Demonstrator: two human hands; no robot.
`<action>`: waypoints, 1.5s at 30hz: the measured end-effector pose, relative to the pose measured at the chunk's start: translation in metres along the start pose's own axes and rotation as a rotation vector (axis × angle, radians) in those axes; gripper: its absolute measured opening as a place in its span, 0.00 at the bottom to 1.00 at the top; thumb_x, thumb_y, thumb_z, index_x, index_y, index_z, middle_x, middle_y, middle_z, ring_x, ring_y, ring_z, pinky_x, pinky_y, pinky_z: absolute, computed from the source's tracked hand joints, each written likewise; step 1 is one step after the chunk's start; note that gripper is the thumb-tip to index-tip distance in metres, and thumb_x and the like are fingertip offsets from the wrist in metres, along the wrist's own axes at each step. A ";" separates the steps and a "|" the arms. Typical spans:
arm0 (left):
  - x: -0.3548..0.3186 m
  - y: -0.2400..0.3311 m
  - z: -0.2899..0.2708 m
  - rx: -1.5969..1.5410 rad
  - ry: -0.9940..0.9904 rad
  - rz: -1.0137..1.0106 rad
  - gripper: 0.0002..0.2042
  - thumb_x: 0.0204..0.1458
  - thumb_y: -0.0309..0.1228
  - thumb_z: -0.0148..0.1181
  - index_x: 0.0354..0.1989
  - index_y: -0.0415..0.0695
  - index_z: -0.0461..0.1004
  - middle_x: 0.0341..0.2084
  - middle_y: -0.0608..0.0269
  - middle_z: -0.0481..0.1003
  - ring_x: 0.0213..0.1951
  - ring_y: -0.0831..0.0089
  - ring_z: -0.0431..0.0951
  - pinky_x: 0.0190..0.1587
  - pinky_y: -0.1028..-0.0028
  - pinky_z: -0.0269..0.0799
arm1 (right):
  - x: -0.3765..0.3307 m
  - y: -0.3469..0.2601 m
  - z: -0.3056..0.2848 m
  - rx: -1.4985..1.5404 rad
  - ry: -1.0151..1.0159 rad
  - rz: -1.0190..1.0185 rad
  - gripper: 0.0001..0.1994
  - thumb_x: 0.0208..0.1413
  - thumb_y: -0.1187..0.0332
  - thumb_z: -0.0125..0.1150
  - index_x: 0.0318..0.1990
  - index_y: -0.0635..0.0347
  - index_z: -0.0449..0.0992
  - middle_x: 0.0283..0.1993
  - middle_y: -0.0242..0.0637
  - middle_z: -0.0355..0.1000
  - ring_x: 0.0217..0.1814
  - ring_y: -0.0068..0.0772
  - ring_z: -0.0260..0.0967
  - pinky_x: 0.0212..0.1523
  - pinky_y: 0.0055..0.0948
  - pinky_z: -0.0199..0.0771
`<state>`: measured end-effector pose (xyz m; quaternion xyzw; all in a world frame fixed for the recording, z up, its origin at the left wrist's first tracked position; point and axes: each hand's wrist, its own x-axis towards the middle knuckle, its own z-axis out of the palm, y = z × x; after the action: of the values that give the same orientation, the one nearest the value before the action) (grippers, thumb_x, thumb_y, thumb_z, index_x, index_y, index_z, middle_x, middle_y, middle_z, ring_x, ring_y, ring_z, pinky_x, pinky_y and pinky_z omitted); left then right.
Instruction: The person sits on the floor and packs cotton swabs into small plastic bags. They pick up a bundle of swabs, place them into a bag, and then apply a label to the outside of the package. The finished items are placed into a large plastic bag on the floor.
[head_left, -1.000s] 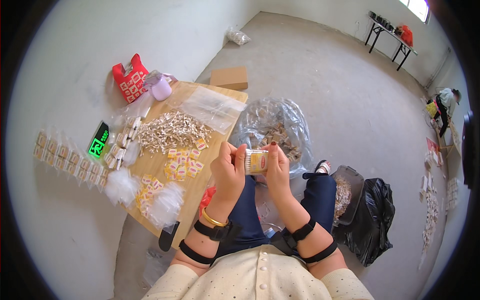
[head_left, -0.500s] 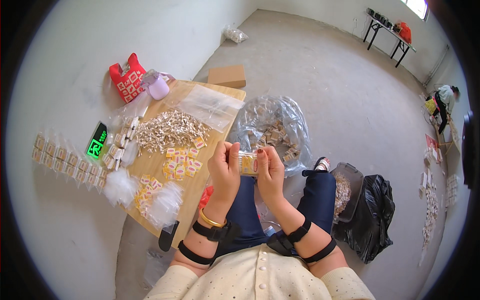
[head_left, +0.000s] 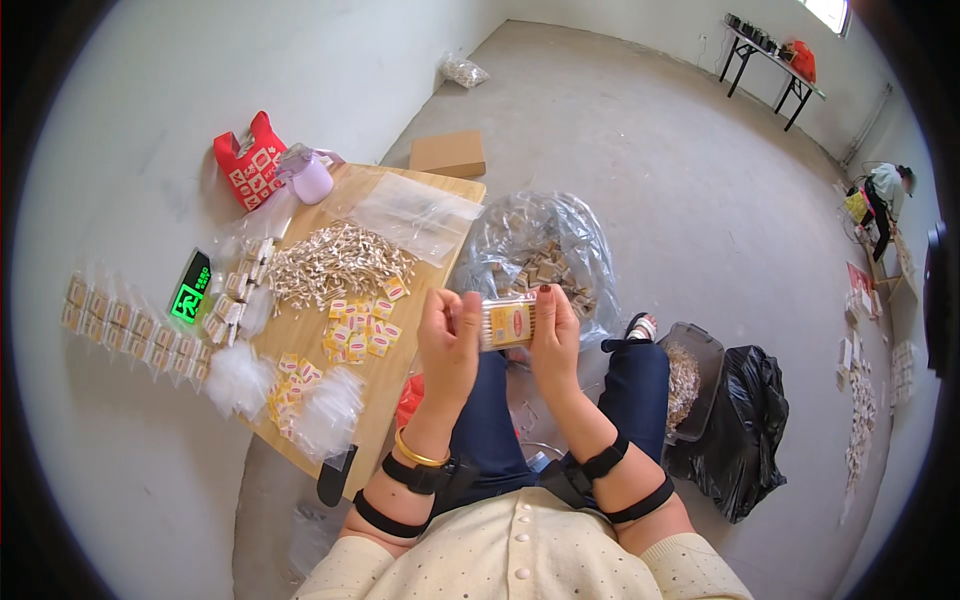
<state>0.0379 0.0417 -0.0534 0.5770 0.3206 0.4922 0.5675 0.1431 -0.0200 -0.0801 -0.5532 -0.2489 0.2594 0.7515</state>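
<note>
Between my two hands, in front of my body, is a small clear packet of cotton swabs (head_left: 509, 322) with a yellow and white card inside. My left hand (head_left: 449, 335) grips its left end with thumb and fingers. The right end is pinched by my right hand (head_left: 555, 332). To the left, a wooden table (head_left: 398, 335) bears a heap of loose cotton swabs (head_left: 340, 262). Yellow and white cards (head_left: 360, 328) lie just nearer than the heap, with more cards (head_left: 288, 388) beside clear plastic bags (head_left: 330, 412).
Filled packets (head_left: 135, 328) stand in rows at the far left. A large clear bag (head_left: 590, 235) holding small brown bundles is beyond my hands. Right of my leg are a grey bin (head_left: 700, 385) and a black plastic bag (head_left: 750, 440). A person (head_left: 885, 195) works at the far right.
My right hand has shifted slightly right, away from my left hand. More of the packet's front now shows between them.
</note>
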 end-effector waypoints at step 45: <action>0.003 -0.031 -0.093 0.440 0.267 0.170 0.16 0.66 0.37 0.51 0.25 0.43 0.62 0.15 0.72 0.61 0.17 0.86 0.55 0.20 0.81 0.52 | -0.003 0.040 0.018 0.046 -0.063 0.152 0.17 0.69 0.57 0.48 0.31 0.58 0.70 0.24 0.21 0.62 0.26 0.10 0.57 0.26 0.17 0.59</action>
<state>-0.0422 0.0808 -0.0945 0.6413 0.4423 0.5282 0.3378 0.1248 0.0011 -0.1141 -0.5446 -0.2234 0.3387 0.7340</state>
